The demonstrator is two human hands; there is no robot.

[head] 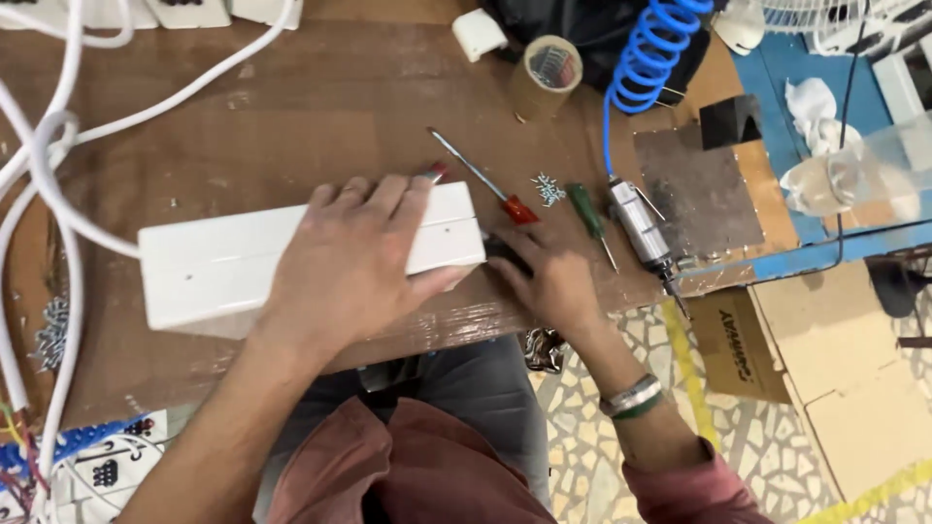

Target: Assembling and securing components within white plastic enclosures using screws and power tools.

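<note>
A long white plastic box (209, 267) lies on the brown wooden workbench (320, 107). My left hand (354, 262) rests flat on top of its right half, fingers spread, pressing it down. My right hand (549, 281) sits at the box's right end, fingers curled around something small and dark; what it is I cannot tell. A red-handled screwdriver (482, 180) lies just beyond the box's far right corner. A small heap of screws (549, 187) and a green-handled screwdriver (587, 218) lie to the right of it.
An air screwdriver (641, 228) on a blue coiled hose (650, 53) lies at the bench's right edge beside a metal plate (694, 189). A tape roll (546, 76) stands at the back. White cables (49, 175) loop on the left. Cardboard (825, 369) covers the floor at right.
</note>
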